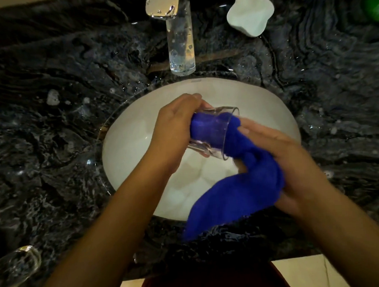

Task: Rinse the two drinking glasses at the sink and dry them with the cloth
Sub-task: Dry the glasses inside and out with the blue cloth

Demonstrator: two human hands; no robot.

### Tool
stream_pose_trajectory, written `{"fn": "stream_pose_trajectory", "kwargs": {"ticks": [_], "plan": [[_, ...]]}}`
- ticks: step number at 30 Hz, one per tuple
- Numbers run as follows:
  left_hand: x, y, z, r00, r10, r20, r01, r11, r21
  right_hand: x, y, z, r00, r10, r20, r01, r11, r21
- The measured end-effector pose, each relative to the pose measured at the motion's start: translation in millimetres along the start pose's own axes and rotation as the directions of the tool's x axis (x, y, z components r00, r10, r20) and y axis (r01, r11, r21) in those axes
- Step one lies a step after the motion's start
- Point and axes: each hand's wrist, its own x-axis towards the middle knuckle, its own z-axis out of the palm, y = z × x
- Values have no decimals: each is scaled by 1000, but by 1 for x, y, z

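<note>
Glass (214,133), head view: it lies on its side above the sink (270,108), mouth toward the right, with a blue cloth (247,184) stuffed into it. The left hand (174,126) curls round the base end of the glass and grips it. The right hand (294,159) holds the bunched cloth just outside the rim, fingers folded along the fabric; its fingertips are blurred, so the exact pinch cannot be told. The loose tail of the cloth hangs over the near edge of the sink onto the dark stone table (52,150). A second glass (17,264) stands well apart at the table's lower left corner, partly out of view. A faucet (178,34) rises behind the sink, with a white dish (250,14) to its right.

Hazards, as judged:
- A wet glass may slip from the left hand and strike the basin or the stone.
- Hard twisting of packed cloth may crack a thin wall.
- The trailing cloth may soak up water from the wet table.
- The second glass stands close to the left elbow and could be knocked.
</note>
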Motion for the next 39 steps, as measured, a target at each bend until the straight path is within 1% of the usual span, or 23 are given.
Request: {"fn": "stream_pose_trajectory", "kwargs": {"ticks": [1,2,4,6,8,10,13,14,16,17,18,20,22,24,25,26,27,29,31,33,35,37,39], "plan": [[-1,-1,1,1000,-5,4,5,1000,-22,-4,2,7,999,41,2,-41,999,11],[-1,-1,1,999,-22,27,24,997,-74,-8,4,12,999,34,38,-31,996,-86],[-1,0,-1,994,-44,101,59,986,-155,-9,10,13,985,-82,154,139,902,-408],[1,-1,-5,985,-54,163,79,986,-149,-5,11,7,953,-148,266,289,717,-635],[2,-2,-7,977,-72,202,97,989,-114,3,10,-4,910,-157,384,413,437,-799],[2,-3,-8,972,-90,215,110,991,-81,11,5,-10,863,-135,486,502,140,-853],[0,-1,-6,974,-124,190,139,988,-64,19,-3,-14,790,-142,596,563,-214,-798],[0,0,-5,978,-130,166,142,988,-67,21,-5,-13,761,-141,633,573,-310,-758],[-2,3,-3,983,-136,120,148,985,-92,25,-8,-13,720,-132,681,585,-413,-698],[-2,6,-3,983,-146,108,158,981,-115,28,-11,-12,706,-135,695,602,-403,-690],[-3,9,-3,981,-160,107,174,975,-140,30,-14,-10,710,-136,691,625,-329,-707],[-6,16,-4,979,-156,132,177,969,-171,32,-24,-10,796,-140,589,595,3,-804],[-10,19,-6,988,-44,145,69,982,-174,31,-26,-13,886,-153,437,460,390,-798],[-16,15,-9,981,134,143,-108,979,-171,29,-23,-11,957,-155,246,269,792,-548],[-19,10,-10,966,223,128,-203,967,-153,28,-20,-10,979,-107,176,162,929,-333],[-22,4,-9,945,310,103,-297,947,-121,27,-16,-9,988,-36,153,54,992,-116],[-25,-1,-7,919,385,81,-378,922,-86,26,-14,-7,985,42,167,-51,997,52],[-27,-8,-4,886,461,49,-457,886,-78,22,-8,-1,948,193,251,-244,951,189],[-24,-10,-6,859,509,48,-507,860,-48,18,1,2,893,282,350,-350,925,149],[-22,-9,-9,843,534,60,-537,843,35,14,9,-1,858,316,405,-382,920,89],[-21,-9,-10,851,521,59,-525,848,73,11,8,-3,885,332,328,-350,937,-4],[-20,-10,-9,884,466,34,-468,882,65,10,-1,-2,938,284,198,-250,951,-183],[-18,-8,-7,923,384,7,-384,923,37,15,-10,2,960,145,241,-19,889,-457]]}}
